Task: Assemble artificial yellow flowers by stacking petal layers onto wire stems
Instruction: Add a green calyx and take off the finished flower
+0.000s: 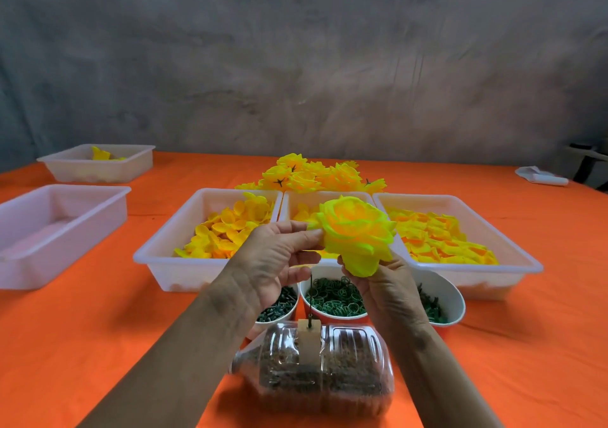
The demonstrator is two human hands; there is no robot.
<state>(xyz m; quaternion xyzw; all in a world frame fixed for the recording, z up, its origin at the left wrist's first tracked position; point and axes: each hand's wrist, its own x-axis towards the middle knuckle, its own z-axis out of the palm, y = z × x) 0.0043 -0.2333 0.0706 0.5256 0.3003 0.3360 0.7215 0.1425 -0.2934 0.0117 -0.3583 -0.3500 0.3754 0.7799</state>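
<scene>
The flower (357, 233) sits atop an upright wire stem (310, 299) rising from the bottle (316, 368), the left hand (279, 256) pinching its left petals and the right hand (385, 282) gripping underneath, both touching it, neither clearly nearer.

— Between the hands?
— Flower (357, 233): matt yellow fabric.
— Beneath them?
— Bottle (316, 366): clear glossy plastic (lying flat).
— Beyond?
— Trays (171, 263): translucent smooth plastic; tablecloth (82, 345): matt orange cloth.
</scene>
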